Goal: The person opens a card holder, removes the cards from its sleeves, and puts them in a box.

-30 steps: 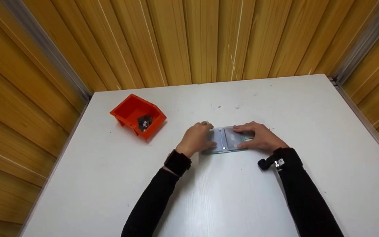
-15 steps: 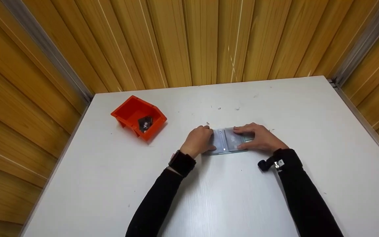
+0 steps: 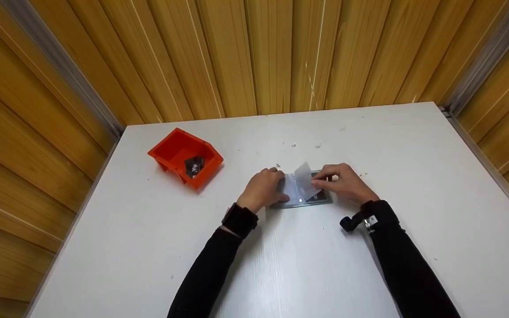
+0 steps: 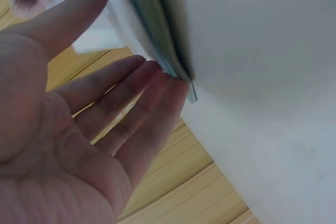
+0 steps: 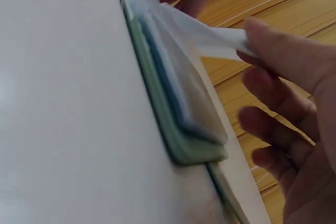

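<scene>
A small card holder with clear plastic pages and a green cover lies spread on the white table. My left hand holds its left half, thumb over the pages and fingertips along the far edge. Between thumb and index finger, my right hand pinches a translucent page, which is lifted and bent upward. Under it, a dark surface shows on the right half. In the right wrist view, a stack of pages rests on the green cover, while the other right fingers curl loosely in the air.
An orange bin stands at the table's back left. Inside lie dark cards, one with white lettering. Yellow wood-patterned walls rise behind and beside the white table.
My right hand has shifted from spanning the card holder's right half to pinching one page, now raised leftward, baring the dark surface beneath. My left hand stays on the left half.
</scene>
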A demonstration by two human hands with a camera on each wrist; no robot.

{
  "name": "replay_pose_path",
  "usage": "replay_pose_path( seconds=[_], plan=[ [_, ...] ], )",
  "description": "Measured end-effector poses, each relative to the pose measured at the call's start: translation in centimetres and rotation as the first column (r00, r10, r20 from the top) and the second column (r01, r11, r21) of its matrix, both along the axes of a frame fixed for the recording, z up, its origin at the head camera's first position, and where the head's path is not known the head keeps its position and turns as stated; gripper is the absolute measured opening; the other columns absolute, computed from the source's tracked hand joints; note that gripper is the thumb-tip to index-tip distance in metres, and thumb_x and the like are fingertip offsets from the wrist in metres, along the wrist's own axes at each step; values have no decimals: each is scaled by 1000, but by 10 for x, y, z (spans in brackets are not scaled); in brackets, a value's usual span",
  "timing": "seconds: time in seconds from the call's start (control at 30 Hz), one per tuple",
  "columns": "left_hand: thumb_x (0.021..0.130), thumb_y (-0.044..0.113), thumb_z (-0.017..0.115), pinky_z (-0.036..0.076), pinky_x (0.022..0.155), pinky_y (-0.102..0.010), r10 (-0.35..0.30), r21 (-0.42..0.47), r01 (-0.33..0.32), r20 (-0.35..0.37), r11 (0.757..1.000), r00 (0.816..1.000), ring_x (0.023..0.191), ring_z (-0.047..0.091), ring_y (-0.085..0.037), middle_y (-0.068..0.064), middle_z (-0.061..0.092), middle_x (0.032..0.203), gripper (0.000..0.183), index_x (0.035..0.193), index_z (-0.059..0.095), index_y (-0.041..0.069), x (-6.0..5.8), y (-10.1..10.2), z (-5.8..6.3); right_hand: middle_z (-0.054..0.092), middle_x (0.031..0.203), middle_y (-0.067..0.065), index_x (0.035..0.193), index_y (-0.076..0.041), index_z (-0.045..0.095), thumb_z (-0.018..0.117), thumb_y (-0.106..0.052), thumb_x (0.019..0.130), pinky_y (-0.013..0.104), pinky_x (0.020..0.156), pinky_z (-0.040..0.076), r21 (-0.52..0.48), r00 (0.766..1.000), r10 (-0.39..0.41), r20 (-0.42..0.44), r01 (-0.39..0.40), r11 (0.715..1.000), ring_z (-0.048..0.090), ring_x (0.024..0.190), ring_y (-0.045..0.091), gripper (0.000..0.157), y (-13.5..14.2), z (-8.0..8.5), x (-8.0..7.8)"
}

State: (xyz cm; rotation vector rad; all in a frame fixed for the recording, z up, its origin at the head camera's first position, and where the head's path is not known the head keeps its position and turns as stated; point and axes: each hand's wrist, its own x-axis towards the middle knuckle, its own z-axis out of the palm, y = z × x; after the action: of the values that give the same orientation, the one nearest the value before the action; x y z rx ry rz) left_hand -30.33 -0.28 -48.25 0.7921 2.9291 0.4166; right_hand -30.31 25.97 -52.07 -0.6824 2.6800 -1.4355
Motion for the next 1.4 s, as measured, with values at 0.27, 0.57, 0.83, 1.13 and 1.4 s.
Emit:
replay_pose_path(
  seconds=[0.27, 0.57, 0.83, 1.13, 1.4],
  plan=[
    [99, 30, 71, 54, 105, -39, 69, 223, -40, -127, 974, 989, 122, 63, -27, -12, 67, 135, 46, 139, 64, 7, -1, -10, 31, 74, 128, 9, 137, -9, 68, 58, -25, 107, 21, 97, 52, -71, 965, 188, 181, -177, 982, 68, 119, 19, 35, -20, 3, 4],
    [90, 27, 82, 59, 90, -36, -79, -55, 74, -106, 996, 991, 110, 67, -23, -7, 72, 121, 43, 128, 71, 9, 11, 6, 1, 71, 126, 6, 132, -15, 72, 86, -17, 85, 32, 94, 46, 137, 992, 126, -2, -125, 983, 58, 109, 21, 49, -15, -3, 3],
    [91, 22, 80, 59, 81, -37, -77, -142, 62, -97, 988, 992, 98, 66, -21, -7, 74, 112, 29, 119, 78, 16, 13, 7, -4, 65, 137, 9, 135, -21, 71, 94, -28, 75, 48, 108, 43, 229, 998, 8, 64, -22, 973, 55, 124, 29, 65, 14, -4, -1],
    [95, 17, 73, 59, 79, -35, -62, -147, 40, -148, 988, 987, 94, 66, -21, -8, 75, 105, 19, 111, 80, 12, 17, 8, -7, 65, 137, 10, 133, -23, 72, 95, -31, 74, 45, 107, 44, 216, 992, -18, 122, -9, 976, 56, 122, 27, 65, 19, -6, 0],
    [100, 20, 69, 53, 100, -32, 1, 357, -97, 260, 929, 966, 114, 65, -21, -13, 69, 126, 43, 136, 62, 0, 17, 38, -14, 65, 136, 11, 134, -22, 72, 94, -29, 75, 47, 110, 43, 223, 994, -21, 112, -4, 975, 55, 124, 29, 63, 23, -6, -1]
  ],
)
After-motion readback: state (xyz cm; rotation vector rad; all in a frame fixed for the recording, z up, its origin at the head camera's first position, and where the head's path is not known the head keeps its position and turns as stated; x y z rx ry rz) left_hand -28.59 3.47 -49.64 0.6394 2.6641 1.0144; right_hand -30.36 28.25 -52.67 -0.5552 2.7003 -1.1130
